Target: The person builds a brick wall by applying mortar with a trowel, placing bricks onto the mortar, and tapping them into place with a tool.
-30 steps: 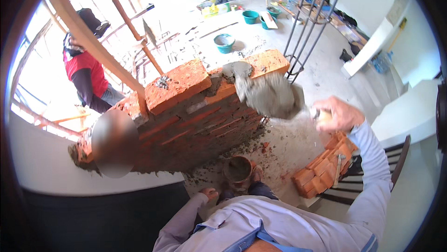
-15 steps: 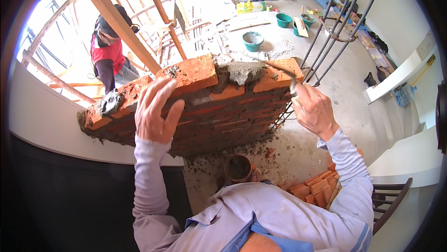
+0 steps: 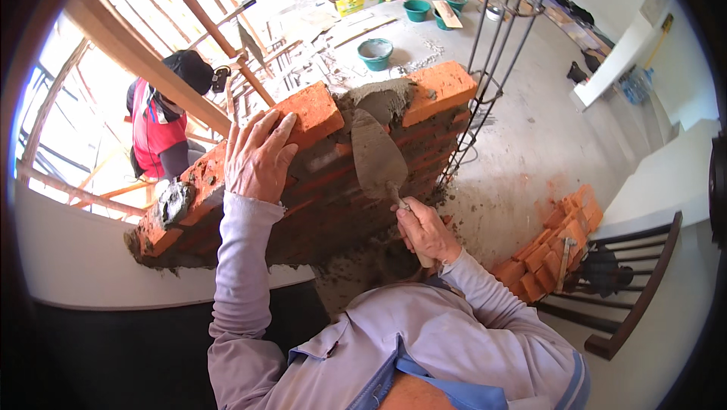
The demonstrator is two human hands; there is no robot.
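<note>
**A:** So what's closest to you there?

**B:** Your right hand [image 3: 425, 230] is wrapped tight round the trowel [image 3: 379, 159] handle, blade flat against the face of the brick wall [image 3: 303, 183], tip up in the wet mortar [image 3: 382, 98] filling the gap in the top course. Your left hand [image 3: 256, 156] lies palm down with fingers spread on the top brick [image 3: 314, 111] left of that gap, gripping nothing.

**A:** Anything crowding you?

**B:** The rebar column [image 3: 496, 46] stands right at the wall's right end, just beside the right top brick [image 3: 439, 88]. A loose brick pile [image 3: 556, 247] sits on the floor to your right, a dark chair [image 3: 628, 289] next to it. Beyond the wall there's a teal bucket [image 3: 375, 53], more tubs further back, and a person in red [image 3: 159, 126] out on the scaffolding [image 3: 189, 1] to the left.
</note>
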